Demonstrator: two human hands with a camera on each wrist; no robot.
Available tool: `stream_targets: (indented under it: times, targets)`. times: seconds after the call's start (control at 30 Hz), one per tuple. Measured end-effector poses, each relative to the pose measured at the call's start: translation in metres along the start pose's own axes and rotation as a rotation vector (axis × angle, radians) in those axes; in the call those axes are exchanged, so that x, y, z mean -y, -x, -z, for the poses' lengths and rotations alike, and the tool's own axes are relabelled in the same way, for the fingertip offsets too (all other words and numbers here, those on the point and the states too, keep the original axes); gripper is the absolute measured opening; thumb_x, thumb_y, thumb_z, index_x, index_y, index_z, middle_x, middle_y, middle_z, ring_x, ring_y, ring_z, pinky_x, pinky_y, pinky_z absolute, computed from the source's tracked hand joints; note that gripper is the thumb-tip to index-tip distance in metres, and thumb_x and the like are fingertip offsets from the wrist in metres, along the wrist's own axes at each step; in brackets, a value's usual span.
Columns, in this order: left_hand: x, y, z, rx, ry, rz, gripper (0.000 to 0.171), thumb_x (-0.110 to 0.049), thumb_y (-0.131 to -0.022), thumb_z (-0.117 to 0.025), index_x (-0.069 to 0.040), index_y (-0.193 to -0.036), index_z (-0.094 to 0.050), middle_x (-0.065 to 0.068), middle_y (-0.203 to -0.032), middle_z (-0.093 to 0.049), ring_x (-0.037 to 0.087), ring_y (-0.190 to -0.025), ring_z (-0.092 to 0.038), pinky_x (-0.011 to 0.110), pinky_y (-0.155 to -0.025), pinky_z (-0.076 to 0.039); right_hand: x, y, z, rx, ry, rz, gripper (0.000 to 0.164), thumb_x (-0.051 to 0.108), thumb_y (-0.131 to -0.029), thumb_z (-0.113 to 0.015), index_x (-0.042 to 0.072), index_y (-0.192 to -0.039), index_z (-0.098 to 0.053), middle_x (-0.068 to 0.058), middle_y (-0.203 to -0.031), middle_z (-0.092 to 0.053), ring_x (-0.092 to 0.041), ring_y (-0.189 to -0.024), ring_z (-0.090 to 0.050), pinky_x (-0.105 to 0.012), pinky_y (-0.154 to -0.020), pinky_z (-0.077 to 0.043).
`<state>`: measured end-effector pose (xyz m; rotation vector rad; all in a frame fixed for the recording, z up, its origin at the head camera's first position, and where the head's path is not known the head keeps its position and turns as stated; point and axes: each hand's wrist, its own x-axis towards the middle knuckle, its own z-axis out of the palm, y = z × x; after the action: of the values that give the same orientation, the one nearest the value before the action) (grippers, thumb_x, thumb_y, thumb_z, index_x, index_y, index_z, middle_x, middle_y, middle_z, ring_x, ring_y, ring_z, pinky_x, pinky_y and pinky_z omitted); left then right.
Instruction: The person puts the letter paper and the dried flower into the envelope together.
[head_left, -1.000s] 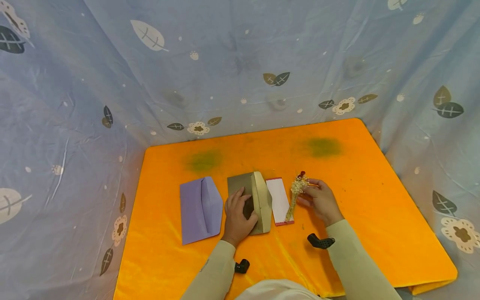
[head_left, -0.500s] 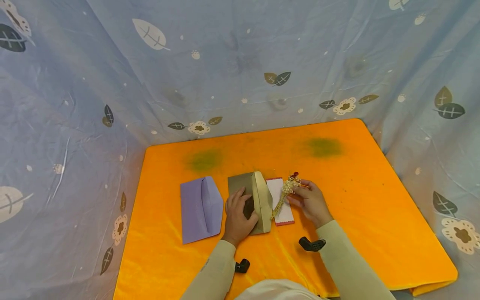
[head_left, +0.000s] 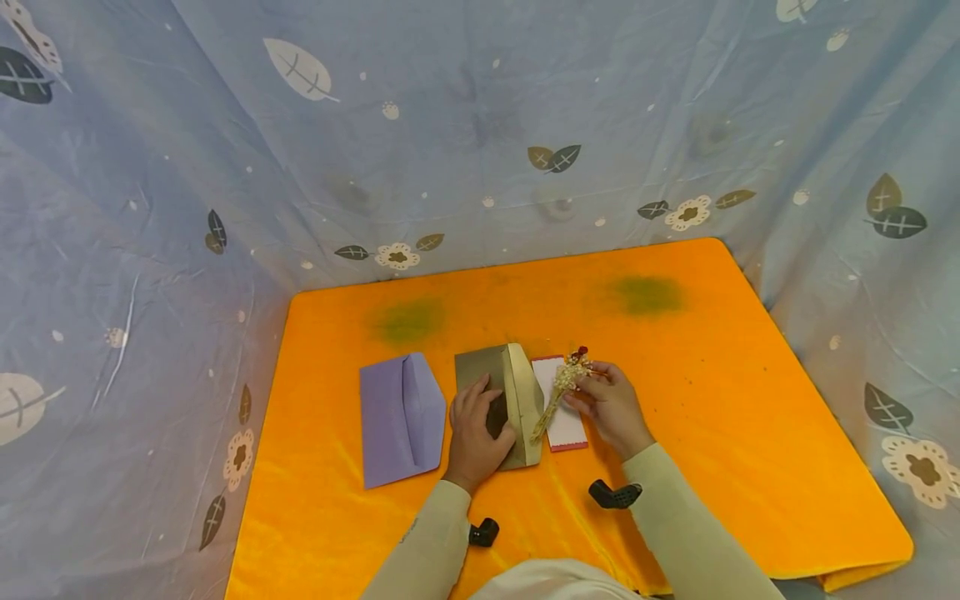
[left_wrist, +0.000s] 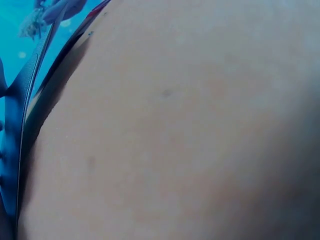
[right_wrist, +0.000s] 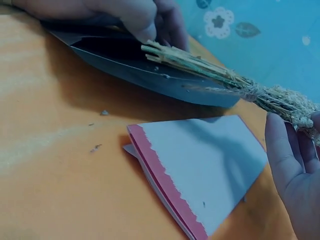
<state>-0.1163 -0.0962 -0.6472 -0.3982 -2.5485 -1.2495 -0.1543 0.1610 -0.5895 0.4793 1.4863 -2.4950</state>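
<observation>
My left hand (head_left: 477, 433) lies on a grey-green envelope (head_left: 477, 362), its thumb and fingers gripping beside the mouth. That mouth gapes, dark inside, and the pale flap (head_left: 529, 417) is folded out to the right. In my right hand (head_left: 615, 410) I pinch a small bunch of dried flowers (head_left: 564, 379) with cream blooms and a red head. Its tied stems (right_wrist: 200, 70) point toward the envelope's mouth in the right wrist view, cut ends close to my left thumb. Skin of the left hand (left_wrist: 175, 125) fills most of the left wrist view.
A white card (head_left: 567, 432) with red jagged edges, folded, lies right of the envelope, partly under the bunch. To the left rests a purple envelope (head_left: 386, 425), flap out. Orange cloth (head_left: 720, 375) covers the table; patterned blue curtains (head_left: 450, 167) surround it. Small crumbs dot the cloth.
My right hand has moved left with the dried flowers, bringing the stems from above the white card to over the grey-green envelope's flap. The left hand has stayed in place.
</observation>
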Motion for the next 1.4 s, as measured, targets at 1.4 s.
stream_targets:
  times: [1.4]
  targets:
    - [0.002, -0.001, 0.000, 0.014, 0.004, 0.036, 0.054, -0.018, -0.091, -0.074, -0.006, -0.142, -0.062, 0.010, -0.168, -0.044, 0.032, -0.151, -0.038, 0.059, -0.119, -0.037, -0.025, 0.004, -0.038, 0.048, 0.248, -0.005, 0.028, -0.004, -0.106, -0.064, -0.006, -0.131, -0.051, -0.015, -0.105, -0.056, -0.023, -0.085, -0.073, -0.038, -0.079, -0.065]
